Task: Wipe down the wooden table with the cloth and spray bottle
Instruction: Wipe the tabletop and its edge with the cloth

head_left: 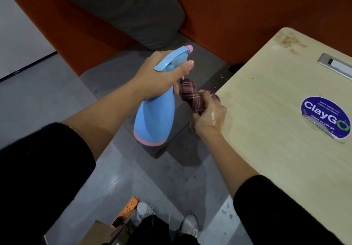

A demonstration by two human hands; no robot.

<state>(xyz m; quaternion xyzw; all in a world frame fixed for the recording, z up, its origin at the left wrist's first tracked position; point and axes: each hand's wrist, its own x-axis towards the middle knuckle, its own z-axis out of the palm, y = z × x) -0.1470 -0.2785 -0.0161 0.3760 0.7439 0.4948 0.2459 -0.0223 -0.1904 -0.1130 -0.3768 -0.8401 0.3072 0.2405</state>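
Note:
My left hand (pixel 162 77) grips the neck of a light blue spray bottle (pixel 155 117) with a pink base and a pink nozzle, held in the air left of the table. Its nozzle points up and to the right. Just beside the bottle, my right hand (pixel 209 119) holds a bunched maroon striped cloth (pixel 192 96) off the left edge of the pale wooden table (pixel 276 92). The back of my right hand looks wet. Brown crumbs lie on the table's far corner (pixel 289 41).
A round blue ClayGo sticker (pixel 323 117), partly peeled, lies on the table near a metal slot (pixel 337 64). An orange sofa with a grey cushion (pixel 133 10) stands behind. On the grey floor are an orange power strip (pixel 126 209), my shoes and scattered crumbs.

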